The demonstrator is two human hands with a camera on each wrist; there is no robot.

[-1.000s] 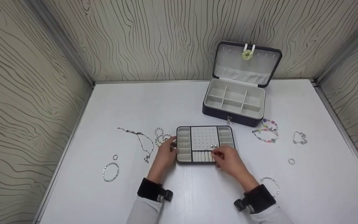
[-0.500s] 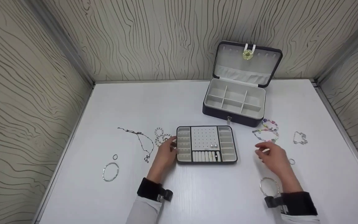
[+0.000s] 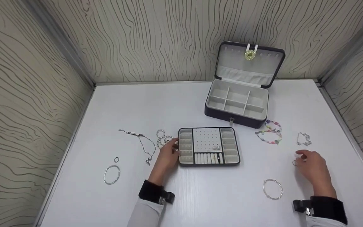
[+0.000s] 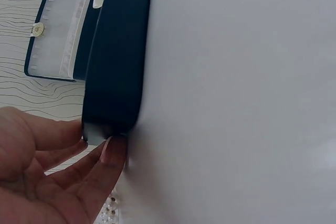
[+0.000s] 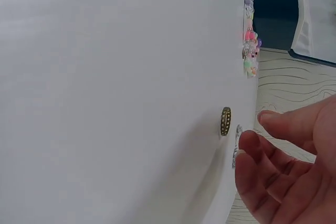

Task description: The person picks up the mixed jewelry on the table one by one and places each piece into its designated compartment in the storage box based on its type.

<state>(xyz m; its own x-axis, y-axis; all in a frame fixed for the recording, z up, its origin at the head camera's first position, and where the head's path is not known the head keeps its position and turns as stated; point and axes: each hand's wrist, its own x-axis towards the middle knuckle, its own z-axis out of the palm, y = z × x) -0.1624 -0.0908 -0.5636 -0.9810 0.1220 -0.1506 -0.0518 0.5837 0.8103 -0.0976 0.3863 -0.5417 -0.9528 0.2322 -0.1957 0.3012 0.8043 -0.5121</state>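
A dark-rimmed jewelry tray [image 3: 208, 136] lies flat on the white table, with small side compartments, a holed panel and ring rolls. My left hand [image 3: 166, 157] holds its left end, thumb and fingers against the edge, as the left wrist view [image 4: 47, 166] also shows. Two pearl-like stud earrings [image 3: 216, 147] sit in the panel. A dark ring [image 3: 218, 158] sits among the rolls. At the right, my right hand [image 3: 313, 167] hovers with thumb and fingers apart, right beside a loose ring [image 5: 226, 121] that stays on the table. A silver charm bracelet [image 3: 303, 139] lies just behind it.
A dark jewelry box [image 3: 232, 121] stands behind with its lid up, a gold brooch-like piece [image 3: 250, 55] hanging inside. Colorful beaded bracelets [image 3: 269, 137] lie beside it. Bangles [image 3: 273, 198] [image 3: 112, 183], a small ring [image 3: 116, 160], a necklace [image 3: 143, 145] and pearl-like beads [image 3: 161, 138] lie around.
My right hand has left the tray's ring rolls and moved right, over to the loose ring. The dark ring in the rolls has come into view. My left hand has stayed put.
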